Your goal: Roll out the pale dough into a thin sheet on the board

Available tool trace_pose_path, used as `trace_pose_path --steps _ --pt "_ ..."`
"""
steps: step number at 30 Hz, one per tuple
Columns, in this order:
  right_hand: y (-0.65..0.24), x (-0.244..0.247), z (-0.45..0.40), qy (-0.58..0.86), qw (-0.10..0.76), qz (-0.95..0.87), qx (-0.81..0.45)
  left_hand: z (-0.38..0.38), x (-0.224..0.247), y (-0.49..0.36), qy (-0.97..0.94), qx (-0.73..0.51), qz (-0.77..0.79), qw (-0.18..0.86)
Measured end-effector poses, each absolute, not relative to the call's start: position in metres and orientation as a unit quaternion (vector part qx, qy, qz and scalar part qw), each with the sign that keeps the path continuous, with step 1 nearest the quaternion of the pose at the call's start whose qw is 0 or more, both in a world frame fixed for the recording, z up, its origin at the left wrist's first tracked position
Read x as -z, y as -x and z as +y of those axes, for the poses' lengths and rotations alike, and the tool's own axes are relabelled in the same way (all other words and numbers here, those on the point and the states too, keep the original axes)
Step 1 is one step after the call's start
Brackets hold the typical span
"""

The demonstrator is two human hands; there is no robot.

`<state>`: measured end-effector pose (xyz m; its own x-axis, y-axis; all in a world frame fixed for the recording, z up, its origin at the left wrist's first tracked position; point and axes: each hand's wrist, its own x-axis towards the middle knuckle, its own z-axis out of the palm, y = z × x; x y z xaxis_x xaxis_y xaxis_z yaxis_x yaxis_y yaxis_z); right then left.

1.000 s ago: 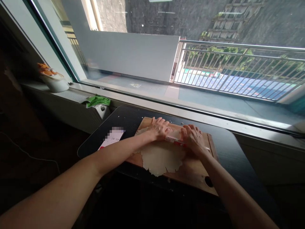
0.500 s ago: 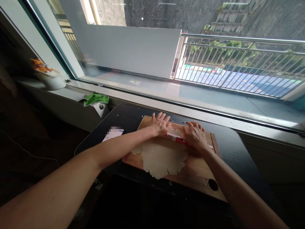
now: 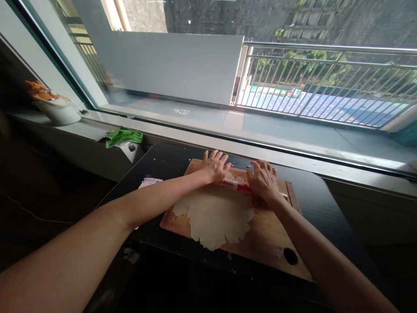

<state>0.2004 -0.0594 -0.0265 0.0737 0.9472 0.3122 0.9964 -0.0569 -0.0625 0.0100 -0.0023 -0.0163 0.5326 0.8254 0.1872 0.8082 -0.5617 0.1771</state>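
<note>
Across the far part of a thin sheet of dough lies a red-and-white printed cylinder, used like a rolling pin. My left hand rests palm-down over its left end, fingers spread and pointing away from me. Over the right part, my right hand presses with its palm, fingers apart and slightly bent. The hands cover much of the cylinder. Ragged, cracked edges ring the dough, which lies flat on a wooden cutting board with a round hole near its front right corner.
The board sits on a black table against a window sill. A phone lies left of the board, partly behind my left forearm. Farther left are a green cloth and a white container with an orange toy.
Both hands and the cylinder have moved slightly away from me over the dough. The view has shifted a little, so the surroundings sit differently in the picture.
</note>
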Motion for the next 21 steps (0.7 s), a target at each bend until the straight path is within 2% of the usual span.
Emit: trace_pose_path --steps 3,9,17,21 --pt "-0.202 0.024 -0.048 0.733 0.133 -0.662 0.087 0.006 0.013 -0.015 -0.861 -0.121 0.493 0.039" --pt "-0.199 0.050 -0.115 0.642 0.129 -0.745 0.131 -0.052 0.032 0.017 -0.919 -0.094 0.380 0.053" --pt "-0.203 0.029 -0.036 0.722 0.153 -0.670 0.081 0.018 0.013 -0.019 -0.857 -0.105 0.502 0.054" --pt "-0.199 0.038 -0.075 0.682 0.117 -0.719 0.071 -0.015 0.022 0.000 -0.891 -0.061 0.443 0.078"
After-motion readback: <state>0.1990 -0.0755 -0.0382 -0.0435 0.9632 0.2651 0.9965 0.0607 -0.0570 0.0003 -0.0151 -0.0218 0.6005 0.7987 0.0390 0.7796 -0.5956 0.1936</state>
